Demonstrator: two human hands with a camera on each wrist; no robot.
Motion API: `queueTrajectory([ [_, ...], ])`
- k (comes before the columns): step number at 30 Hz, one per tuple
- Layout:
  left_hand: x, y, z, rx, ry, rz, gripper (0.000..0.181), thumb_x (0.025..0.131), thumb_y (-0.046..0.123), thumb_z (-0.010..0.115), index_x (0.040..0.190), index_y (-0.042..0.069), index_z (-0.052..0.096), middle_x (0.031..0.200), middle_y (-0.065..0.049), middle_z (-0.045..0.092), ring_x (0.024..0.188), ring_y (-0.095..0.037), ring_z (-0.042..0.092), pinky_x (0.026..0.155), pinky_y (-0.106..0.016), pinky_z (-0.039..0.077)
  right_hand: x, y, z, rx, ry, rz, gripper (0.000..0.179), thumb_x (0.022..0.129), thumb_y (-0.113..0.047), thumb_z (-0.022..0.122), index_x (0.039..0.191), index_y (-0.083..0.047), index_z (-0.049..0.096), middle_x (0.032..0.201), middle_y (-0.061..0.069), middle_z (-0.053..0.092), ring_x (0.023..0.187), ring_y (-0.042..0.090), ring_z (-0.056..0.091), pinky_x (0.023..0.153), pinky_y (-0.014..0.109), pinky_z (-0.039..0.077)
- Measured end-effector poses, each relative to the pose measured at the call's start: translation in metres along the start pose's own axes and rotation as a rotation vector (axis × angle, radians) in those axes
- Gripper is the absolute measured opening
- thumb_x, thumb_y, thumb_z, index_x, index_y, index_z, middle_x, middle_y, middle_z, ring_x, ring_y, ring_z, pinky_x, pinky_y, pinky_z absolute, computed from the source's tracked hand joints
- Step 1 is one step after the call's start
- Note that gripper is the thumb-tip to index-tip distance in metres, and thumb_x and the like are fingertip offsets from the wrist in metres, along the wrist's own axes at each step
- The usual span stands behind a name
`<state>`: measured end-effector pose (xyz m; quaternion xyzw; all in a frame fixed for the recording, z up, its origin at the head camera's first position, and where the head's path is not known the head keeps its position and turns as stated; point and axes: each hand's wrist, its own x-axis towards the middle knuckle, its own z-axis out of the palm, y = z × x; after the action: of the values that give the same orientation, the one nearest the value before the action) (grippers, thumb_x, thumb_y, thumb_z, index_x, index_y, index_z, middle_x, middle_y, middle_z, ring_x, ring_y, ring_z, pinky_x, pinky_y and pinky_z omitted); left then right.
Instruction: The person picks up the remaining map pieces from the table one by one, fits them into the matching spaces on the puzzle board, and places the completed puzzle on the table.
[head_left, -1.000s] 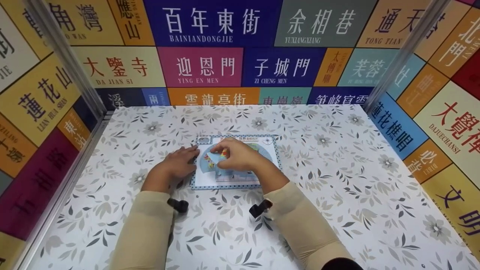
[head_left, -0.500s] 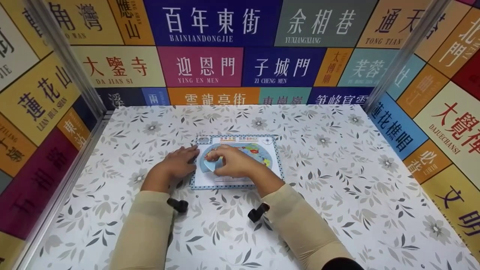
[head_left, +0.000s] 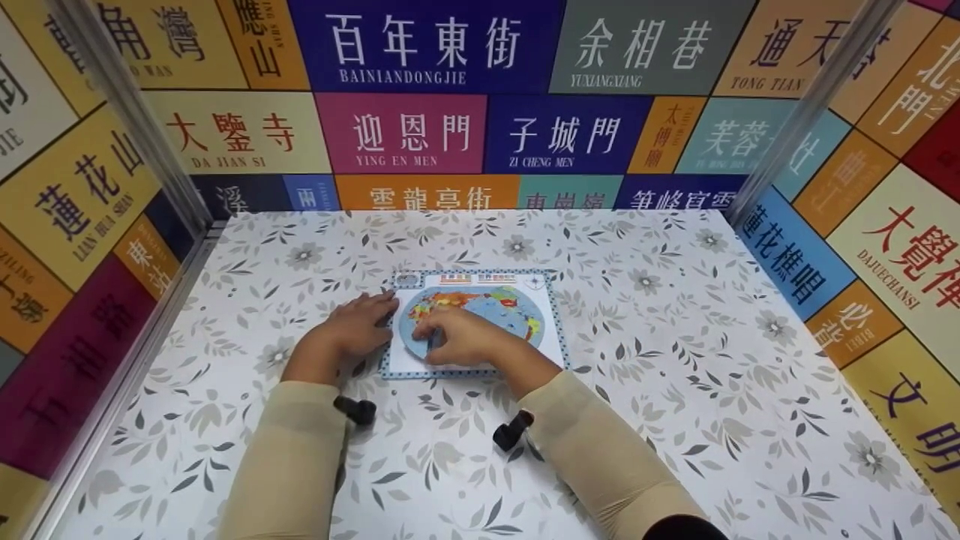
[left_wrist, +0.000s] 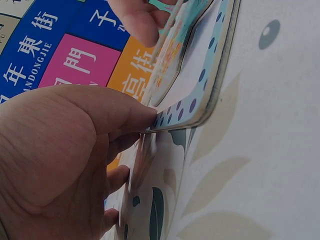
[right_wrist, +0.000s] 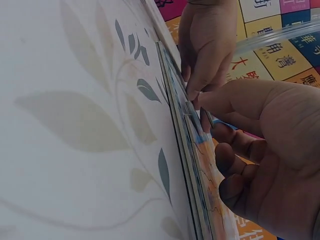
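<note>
A rectangular world-map puzzle board [head_left: 400, 367] with a blue dotted border lies flat on the table, its oval map [head_left: 491, 306] partly covered by my right hand [head_left: 465, 337]. Thumb and index finger of that hand pinch a thin flat puzzle piece [right_wrist: 205, 121], tilted up at the lower left of the map. My left hand [head_left: 352, 330] rests at the board's left edge. In the left wrist view its thumb presses the board's dotted corner [left_wrist: 182, 112], while the other fingers reach along the table beside it. The piece's printed face is mostly hidden.
A white tablecloth [head_left: 660, 375] with grey leaves and flowers covers the table. Colourful panels [head_left: 409, 133] with Chinese lettering stand behind and at both sides. Metal posts [head_left: 817, 97] rise at the back corners.
My right hand has moved slightly left and down over the map, bringing the pinched piece from above the board down to the map's lower left. My left hand has stayed in place.
</note>
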<state>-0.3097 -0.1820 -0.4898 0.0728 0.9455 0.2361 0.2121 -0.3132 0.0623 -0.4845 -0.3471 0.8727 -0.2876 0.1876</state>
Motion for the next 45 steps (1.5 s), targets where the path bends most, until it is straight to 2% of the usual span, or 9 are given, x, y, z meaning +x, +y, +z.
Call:
queueTrajectory([
  [12, -0.002, -0.0007, 0.0008, 0.037, 0.022, 0.044, 0.067, 0.107, 0.028, 0.048, 0.171, 0.023, 0.03, 0.183, 0.001, 0.015, 0.17, -0.04, 0.002, 0.137, -0.065, 0.001, 0.0, 0.0001, 0.0038, -0.058, 0.009, -0.017, 0.045, 0.086, -0.015, 0.082, 0.131, -0.012, 0.077, 0.136, 0.005, 0.073, 0.133, 0.022, 0.062, 0.118, 0.038, 0.049],
  [21, -0.0027, -0.0006, 0.0, 0.033, 0.016, 0.038, 0.067, 0.107, 0.028, 0.049, 0.171, 0.024, 0.03, 0.183, 0.002, 0.015, 0.17, -0.039, 0.003, 0.137, -0.064, 0.001, -0.0002, -0.0032, 0.0033, -0.043, 0.003, 0.042, 0.046, 0.086, -0.016, 0.083, 0.132, -0.014, 0.077, 0.138, 0.003, 0.072, 0.136, 0.021, 0.062, 0.12, 0.039, 0.049],
  [30, -0.0013, 0.0004, 0.0005, 0.015, 0.013, 0.012, 0.067, 0.107, 0.029, 0.05, 0.171, 0.025, 0.03, 0.183, 0.003, 0.015, 0.17, -0.037, 0.001, 0.137, -0.063, 0.0, 0.0009, -0.0024, 0.0032, -0.035, -0.004, 0.064, 0.044, 0.086, -0.016, 0.084, 0.129, -0.014, 0.079, 0.135, 0.002, 0.074, 0.132, 0.021, 0.063, 0.116, 0.039, 0.051],
  [34, -0.0016, 0.0007, -0.0002, 0.014, 0.009, 0.015, 0.067, 0.107, 0.029, 0.05, 0.171, 0.025, 0.03, 0.183, 0.003, 0.015, 0.17, -0.038, 0.001, 0.137, -0.063, 0.0, 0.0006, -0.0021, 0.0024, -0.024, -0.005, 0.072, 0.043, 0.086, -0.017, 0.084, 0.128, -0.015, 0.079, 0.135, 0.001, 0.074, 0.13, 0.02, 0.064, 0.115, 0.039, 0.052],
  [41, -0.0043, -0.0005, -0.0008, 0.014, 0.015, 0.057, 0.067, 0.107, 0.028, 0.049, 0.171, 0.022, 0.03, 0.183, 0.001, 0.014, 0.17, -0.04, 0.001, 0.137, -0.065, 0.0, -0.0005, -0.0003, 0.0023, -0.01, 0.013, 0.041, 0.044, 0.084, -0.016, 0.085, 0.128, -0.013, 0.079, 0.134, 0.003, 0.073, 0.124, 0.022, 0.065, 0.11, 0.04, 0.054],
  [45, -0.0033, -0.0014, 0.0006, 0.004, 0.013, 0.035, 0.067, 0.107, 0.029, 0.049, 0.171, 0.024, 0.03, 0.183, 0.003, 0.013, 0.17, -0.039, -0.001, 0.137, -0.064, -0.001, -0.0015, 0.001, 0.0014, 0.009, 0.008, 0.044, 0.042, 0.086, -0.018, 0.085, 0.127, -0.015, 0.079, 0.133, 0.001, 0.074, 0.121, 0.02, 0.066, 0.108, 0.04, 0.055],
])
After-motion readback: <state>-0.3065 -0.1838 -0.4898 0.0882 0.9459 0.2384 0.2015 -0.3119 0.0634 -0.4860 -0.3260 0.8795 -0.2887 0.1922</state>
